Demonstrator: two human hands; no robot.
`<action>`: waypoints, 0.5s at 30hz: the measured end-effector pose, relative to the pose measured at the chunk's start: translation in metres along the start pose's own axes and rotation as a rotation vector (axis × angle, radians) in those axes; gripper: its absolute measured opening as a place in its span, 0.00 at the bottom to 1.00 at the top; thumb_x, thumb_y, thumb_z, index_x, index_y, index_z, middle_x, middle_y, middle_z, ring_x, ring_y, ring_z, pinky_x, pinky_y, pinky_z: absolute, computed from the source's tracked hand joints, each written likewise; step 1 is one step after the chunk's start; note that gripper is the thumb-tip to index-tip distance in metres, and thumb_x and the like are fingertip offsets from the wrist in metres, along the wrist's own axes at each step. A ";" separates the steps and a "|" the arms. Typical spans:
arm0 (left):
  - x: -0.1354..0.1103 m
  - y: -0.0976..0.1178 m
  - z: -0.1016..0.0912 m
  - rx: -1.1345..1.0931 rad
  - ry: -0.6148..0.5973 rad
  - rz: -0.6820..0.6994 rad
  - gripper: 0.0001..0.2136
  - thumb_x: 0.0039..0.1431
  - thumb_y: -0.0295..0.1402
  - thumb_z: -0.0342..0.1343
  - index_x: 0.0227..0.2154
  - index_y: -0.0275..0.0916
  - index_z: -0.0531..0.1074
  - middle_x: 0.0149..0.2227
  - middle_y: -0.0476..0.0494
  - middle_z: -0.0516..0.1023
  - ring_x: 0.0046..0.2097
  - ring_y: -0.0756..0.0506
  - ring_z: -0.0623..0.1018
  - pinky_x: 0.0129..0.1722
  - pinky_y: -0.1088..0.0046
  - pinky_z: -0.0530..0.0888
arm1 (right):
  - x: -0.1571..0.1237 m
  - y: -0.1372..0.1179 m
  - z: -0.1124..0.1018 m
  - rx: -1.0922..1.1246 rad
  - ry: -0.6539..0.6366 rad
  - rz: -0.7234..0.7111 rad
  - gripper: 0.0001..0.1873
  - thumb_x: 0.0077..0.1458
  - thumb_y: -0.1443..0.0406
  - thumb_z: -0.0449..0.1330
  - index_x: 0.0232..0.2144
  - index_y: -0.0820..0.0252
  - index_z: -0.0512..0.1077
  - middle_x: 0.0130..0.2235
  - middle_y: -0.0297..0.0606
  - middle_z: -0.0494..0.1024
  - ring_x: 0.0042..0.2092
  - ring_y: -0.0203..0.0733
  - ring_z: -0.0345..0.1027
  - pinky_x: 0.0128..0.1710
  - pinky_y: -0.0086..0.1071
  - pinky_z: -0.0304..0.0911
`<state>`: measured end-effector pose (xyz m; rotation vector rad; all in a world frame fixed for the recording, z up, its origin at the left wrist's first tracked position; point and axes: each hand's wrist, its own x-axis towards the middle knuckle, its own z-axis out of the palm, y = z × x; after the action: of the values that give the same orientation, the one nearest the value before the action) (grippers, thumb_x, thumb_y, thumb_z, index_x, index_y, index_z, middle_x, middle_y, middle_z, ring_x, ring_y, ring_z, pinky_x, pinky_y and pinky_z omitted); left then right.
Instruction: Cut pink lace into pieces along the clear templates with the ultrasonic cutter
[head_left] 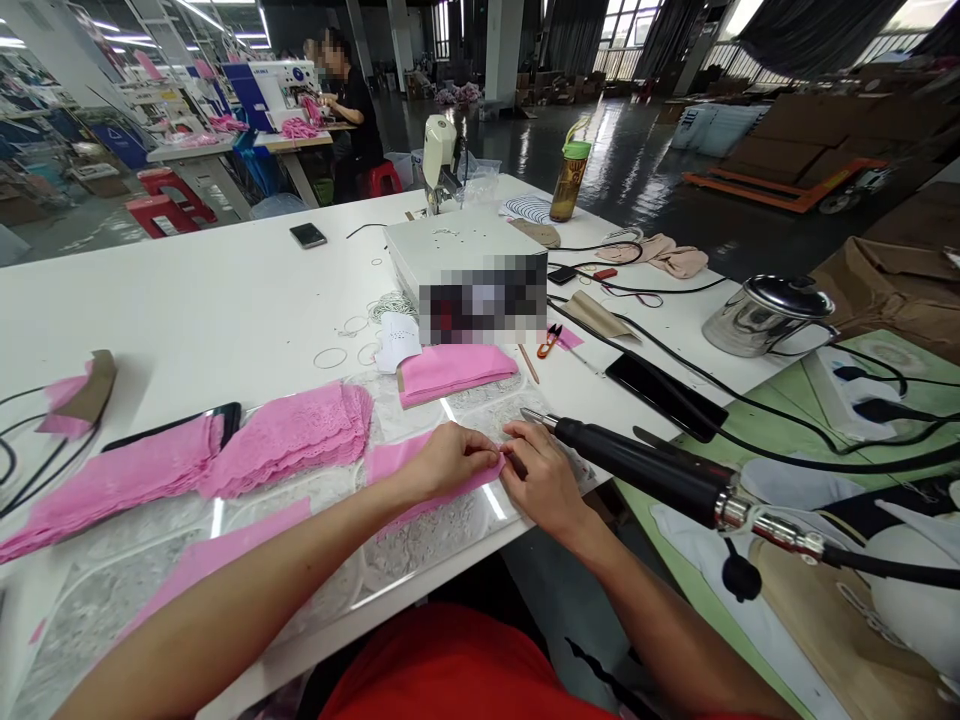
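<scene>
My left hand (450,460) reaches across a flat piece of pink fabric (386,460), its thumb and fingers pinched at the fabric's right end. Opposite it, my right hand (546,475) pinches the same end, and the fingertips of both hands nearly meet. Just beyond them lies a folded stack of pink fabric (459,374). To the left is a layered pile of pink lace pieces (296,435). A black rod-shaped tool (645,465) with a pointed metal tip and a cable extends over my right forearm, its tip close to my right hand.
A grey box (465,245) stands mid-table. Orange thread snips (550,341), a black phone (666,397) and cables lie to the right, near a steel mug (769,315). A bottle (571,180) stands at the back. A person (351,110) sits at a sewing machine beyond.
</scene>
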<state>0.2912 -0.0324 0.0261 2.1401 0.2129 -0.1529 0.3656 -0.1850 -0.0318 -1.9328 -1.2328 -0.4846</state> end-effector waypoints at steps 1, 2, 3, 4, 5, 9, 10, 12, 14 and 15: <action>-0.001 0.001 0.001 0.006 0.008 0.002 0.08 0.55 0.30 0.54 0.29 0.36 0.79 0.28 0.49 0.80 0.31 0.48 0.77 0.31 0.78 0.70 | 0.000 0.000 0.000 -0.002 -0.002 -0.002 0.06 0.52 0.73 0.54 0.30 0.58 0.68 0.42 0.43 0.74 0.45 0.44 0.69 0.45 0.42 0.70; -0.001 0.002 0.002 0.012 0.018 0.004 0.08 0.54 0.29 0.54 0.29 0.36 0.79 0.29 0.49 0.80 0.32 0.48 0.77 0.30 0.78 0.70 | 0.000 0.000 0.000 -0.002 -0.004 -0.005 0.06 0.52 0.73 0.55 0.30 0.58 0.68 0.42 0.43 0.74 0.45 0.44 0.69 0.45 0.42 0.70; -0.002 0.003 0.003 0.020 0.027 0.006 0.07 0.53 0.29 0.55 0.29 0.36 0.78 0.29 0.49 0.80 0.31 0.48 0.77 0.30 0.78 0.70 | 0.000 0.000 0.000 -0.001 -0.005 -0.008 0.06 0.51 0.73 0.55 0.30 0.58 0.68 0.42 0.43 0.74 0.45 0.45 0.69 0.45 0.42 0.70; -0.002 0.003 0.005 0.030 0.036 0.009 0.06 0.53 0.28 0.55 0.29 0.37 0.78 0.29 0.49 0.80 0.31 0.48 0.77 0.30 0.78 0.70 | 0.000 0.000 0.000 -0.001 -0.004 -0.011 0.06 0.51 0.74 0.55 0.30 0.58 0.68 0.42 0.43 0.74 0.45 0.45 0.69 0.44 0.42 0.70; -0.003 0.004 0.006 0.039 0.046 0.012 0.06 0.52 0.28 0.56 0.30 0.37 0.78 0.28 0.49 0.80 0.31 0.48 0.78 0.30 0.78 0.70 | 0.000 0.000 0.000 -0.001 -0.004 -0.013 0.06 0.51 0.74 0.55 0.30 0.58 0.68 0.42 0.43 0.74 0.45 0.45 0.69 0.44 0.42 0.71; -0.004 0.004 0.011 0.081 0.089 0.030 0.06 0.53 0.26 0.55 0.29 0.37 0.78 0.29 0.49 0.80 0.30 0.49 0.76 0.30 0.78 0.68 | 0.000 0.000 0.000 0.007 -0.008 0.000 0.07 0.51 0.74 0.54 0.30 0.58 0.68 0.42 0.43 0.74 0.45 0.45 0.69 0.45 0.43 0.71; -0.004 0.004 0.012 0.091 0.099 0.035 0.07 0.54 0.26 0.54 0.28 0.36 0.77 0.28 0.48 0.80 0.30 0.49 0.75 0.30 0.78 0.67 | 0.000 0.000 0.000 0.010 -0.005 0.002 0.07 0.51 0.74 0.54 0.30 0.58 0.68 0.42 0.43 0.74 0.45 0.45 0.69 0.44 0.43 0.71; -0.004 0.003 0.014 0.106 0.110 0.047 0.08 0.55 0.26 0.53 0.26 0.36 0.77 0.27 0.48 0.79 0.29 0.50 0.74 0.29 0.78 0.66 | 0.000 0.000 0.000 0.013 0.005 0.000 0.07 0.51 0.74 0.55 0.30 0.58 0.68 0.42 0.43 0.74 0.45 0.45 0.69 0.44 0.42 0.71; -0.004 0.001 0.014 0.109 0.111 0.059 0.09 0.56 0.26 0.52 0.26 0.36 0.76 0.27 0.48 0.78 0.29 0.50 0.73 0.29 0.78 0.66 | 0.000 -0.001 0.000 0.012 0.013 0.000 0.06 0.52 0.73 0.55 0.30 0.58 0.68 0.42 0.43 0.74 0.44 0.44 0.69 0.44 0.42 0.71; -0.003 0.000 0.014 0.107 0.108 0.064 0.09 0.57 0.27 0.52 0.26 0.36 0.77 0.28 0.48 0.78 0.29 0.50 0.74 0.29 0.78 0.66 | 0.000 -0.001 0.001 0.012 0.014 0.004 0.06 0.52 0.73 0.55 0.30 0.58 0.68 0.41 0.43 0.74 0.44 0.44 0.69 0.44 0.42 0.71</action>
<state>0.2875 -0.0439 0.0191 2.2613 0.2021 -0.0116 0.3648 -0.1843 -0.0315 -1.9181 -1.2206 -0.4870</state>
